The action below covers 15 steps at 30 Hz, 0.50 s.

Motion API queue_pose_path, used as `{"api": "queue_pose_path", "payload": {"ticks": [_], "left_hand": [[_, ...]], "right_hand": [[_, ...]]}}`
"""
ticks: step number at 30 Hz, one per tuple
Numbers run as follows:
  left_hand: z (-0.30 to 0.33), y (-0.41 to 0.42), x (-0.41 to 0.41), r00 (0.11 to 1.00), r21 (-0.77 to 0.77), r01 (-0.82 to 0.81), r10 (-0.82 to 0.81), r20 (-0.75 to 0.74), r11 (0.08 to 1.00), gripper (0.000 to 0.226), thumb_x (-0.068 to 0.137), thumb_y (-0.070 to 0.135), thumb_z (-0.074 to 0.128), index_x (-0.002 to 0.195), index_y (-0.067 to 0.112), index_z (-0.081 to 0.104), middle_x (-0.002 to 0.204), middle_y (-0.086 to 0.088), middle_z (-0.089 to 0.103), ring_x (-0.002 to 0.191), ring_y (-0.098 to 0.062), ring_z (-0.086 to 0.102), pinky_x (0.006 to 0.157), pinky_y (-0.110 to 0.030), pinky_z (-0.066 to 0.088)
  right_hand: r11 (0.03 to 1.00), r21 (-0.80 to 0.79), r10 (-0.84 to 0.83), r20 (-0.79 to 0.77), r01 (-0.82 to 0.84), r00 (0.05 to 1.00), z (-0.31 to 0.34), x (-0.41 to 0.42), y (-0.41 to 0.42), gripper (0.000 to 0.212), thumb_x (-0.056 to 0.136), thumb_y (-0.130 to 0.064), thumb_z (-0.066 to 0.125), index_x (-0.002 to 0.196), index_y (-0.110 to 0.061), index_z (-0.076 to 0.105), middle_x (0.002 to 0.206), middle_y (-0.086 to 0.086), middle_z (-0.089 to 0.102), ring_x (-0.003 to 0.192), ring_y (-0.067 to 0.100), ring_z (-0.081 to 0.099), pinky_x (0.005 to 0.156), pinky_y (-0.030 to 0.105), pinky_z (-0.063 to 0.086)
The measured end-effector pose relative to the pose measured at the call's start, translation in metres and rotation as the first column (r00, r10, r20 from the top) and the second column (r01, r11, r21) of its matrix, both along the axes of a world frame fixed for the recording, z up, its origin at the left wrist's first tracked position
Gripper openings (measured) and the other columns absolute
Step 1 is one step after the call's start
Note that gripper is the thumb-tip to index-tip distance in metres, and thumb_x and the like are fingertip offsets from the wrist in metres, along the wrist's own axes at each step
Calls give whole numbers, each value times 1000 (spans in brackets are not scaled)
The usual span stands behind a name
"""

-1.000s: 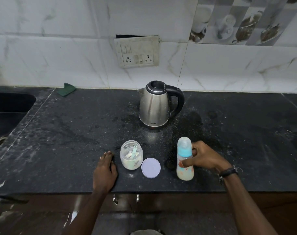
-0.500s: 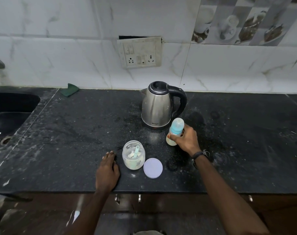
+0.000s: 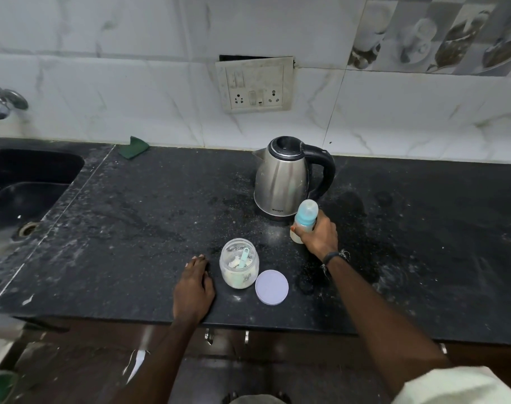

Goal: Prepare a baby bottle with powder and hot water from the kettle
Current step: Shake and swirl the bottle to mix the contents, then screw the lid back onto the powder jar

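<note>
Black stone countertop point(image 3: 131, 228), dusted with pale specks, carries everything the task needs, set close together near its front edge, which keeps each piece within easy reach. The right hand point(image 3: 319, 239) wraps its fingers round the body of the baby bottle point(image 3: 305, 221), which stands upright just in front of the steel kettle point(image 3: 282, 177), beside its base. The bottle wears its blue collar and teat, and a pale liquid shows low in it below the fingers, so it appears already filled and closed; parking it by the kettle probably gets it clear of the working spot. Whether its base rests fully on the counter cannot be told, as the hand hides part of it.

Beside the left hand point(image 3: 193, 287), which lies flat on the counter with fingers straight and holds nothing, likely as a steadying prop, stands the open powder jar point(image 3: 239, 268). A small scoop point(image 3: 244, 258) leans inside it on the powder. Its round lilac lid point(image 3: 271, 287) lies flat, touching or nearly touching the jar on its right, handy for closing it, which looks like the remaining job.

A wall socket point(image 3: 255, 84) sits above the kettle.
</note>
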<state>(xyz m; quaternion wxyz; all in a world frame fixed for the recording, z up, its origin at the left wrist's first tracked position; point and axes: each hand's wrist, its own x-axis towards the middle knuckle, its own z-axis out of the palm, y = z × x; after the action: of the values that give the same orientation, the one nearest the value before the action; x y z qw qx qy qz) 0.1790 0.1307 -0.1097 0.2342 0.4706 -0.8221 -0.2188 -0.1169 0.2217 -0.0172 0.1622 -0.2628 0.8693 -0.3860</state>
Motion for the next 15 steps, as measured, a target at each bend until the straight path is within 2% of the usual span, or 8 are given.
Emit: {"api": "queue_pose_path", "payload": {"ticks": [8,15], "left_hand": [[2,1,0,1000,12,-4,4,0,1000,39,89,1,61,128,4,64,138,-15,61,130,-32,56,106,-45,45],[4,1,0,1000,27,-5,5,-7,1000,38,91,2,59,129,5,63,139,-14,60,130,-32,55,106,-46,46]], "right_hand": [[1000,22,16,12,-16,1000,2,2,3,73,69,-32,88,131,-12,56,128,11,65,121,32,58,104,45,47],[995,96,5,25,-8,1000,10,9,16,76,66,-33,89,129,-10,53,126,11,65,117,31,61,93,37,49]]}}
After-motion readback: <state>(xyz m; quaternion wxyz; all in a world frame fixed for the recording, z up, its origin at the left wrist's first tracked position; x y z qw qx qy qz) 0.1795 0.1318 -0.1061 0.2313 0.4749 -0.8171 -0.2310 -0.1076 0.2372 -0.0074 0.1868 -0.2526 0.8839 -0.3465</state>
